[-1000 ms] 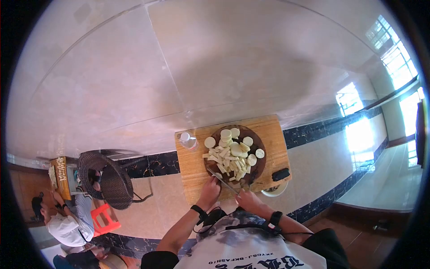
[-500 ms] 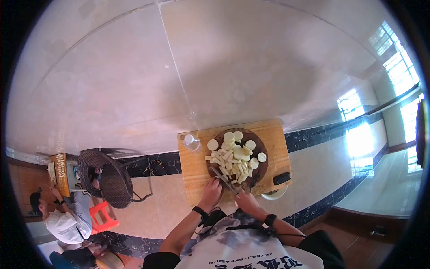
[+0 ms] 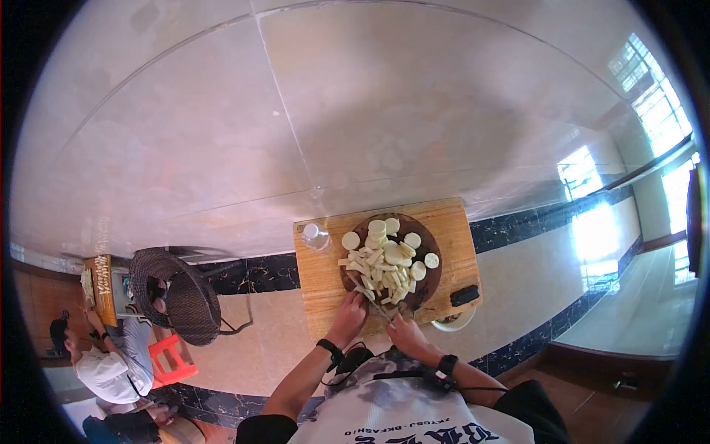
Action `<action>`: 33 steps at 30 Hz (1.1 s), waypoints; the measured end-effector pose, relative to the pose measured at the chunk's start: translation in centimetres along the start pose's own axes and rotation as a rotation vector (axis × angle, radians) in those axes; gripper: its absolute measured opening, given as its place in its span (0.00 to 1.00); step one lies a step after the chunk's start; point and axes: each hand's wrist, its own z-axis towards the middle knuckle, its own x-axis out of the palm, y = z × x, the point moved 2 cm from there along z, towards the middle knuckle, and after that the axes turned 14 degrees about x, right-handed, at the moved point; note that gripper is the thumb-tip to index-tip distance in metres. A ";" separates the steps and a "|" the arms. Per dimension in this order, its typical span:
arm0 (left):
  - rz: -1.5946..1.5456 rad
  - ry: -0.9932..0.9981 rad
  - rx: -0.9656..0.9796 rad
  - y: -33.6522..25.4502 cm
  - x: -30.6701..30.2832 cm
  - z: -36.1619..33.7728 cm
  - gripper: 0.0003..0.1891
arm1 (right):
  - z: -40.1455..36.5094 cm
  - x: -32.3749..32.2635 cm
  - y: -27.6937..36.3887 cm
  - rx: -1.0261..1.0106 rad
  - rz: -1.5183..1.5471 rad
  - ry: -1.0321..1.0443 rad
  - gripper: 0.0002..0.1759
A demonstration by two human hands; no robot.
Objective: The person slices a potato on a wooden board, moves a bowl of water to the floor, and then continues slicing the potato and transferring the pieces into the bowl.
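Observation:
My right hand point(image 3: 408, 334) grips a knife point(image 3: 375, 305) at the near edge of a round dark cutting board point(image 3: 430, 290). The blade slants up and left across the board's near side. At the blade's left, my left hand point(image 3: 349, 318) has its fingers closed together; what they pinch is too small to make out. Beyond the blade lies a heap of cut pale vegetable sticks point(image 3: 377, 268). Around it are thick round slices point(image 3: 350, 240) of the same peeled vegetable, some stacked at the back.
The board rests on a wooden table point(image 3: 318, 288) against a tiled wall. A clear bottle point(image 3: 316, 237) stands back left, a black object point(image 3: 464, 295) lies right. A white bowl point(image 3: 458, 323) sits below the right edge. Left are a wicker chair point(image 3: 194, 296), a red stool point(image 3: 171, 359) and a seated person point(image 3: 111, 370).
The knife and both hands have shifted only slightly by the near edge of the board. The vegetable pieces lie almost as before.

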 end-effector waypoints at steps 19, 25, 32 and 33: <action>0.014 -0.041 0.007 0.1 0.7 -0.5 0.12 | -1.5 -1.5 1.1 -0.031 -0.176 0.047 0.15; -0.043 -0.061 -0.033 0.0 0.6 -0.4 0.12 | -1.7 -1.9 0.8 0.019 0.078 0.020 0.21; -0.005 -0.074 0.010 0.0 0.0 -0.3 0.12 | 0.3 1.2 -2.7 -0.264 -0.227 0.059 0.19; -0.010 -0.092 0.010 0.0 0.1 -0.4 0.12 | 0.5 1.2 -2.6 -0.287 -0.228 0.062 0.19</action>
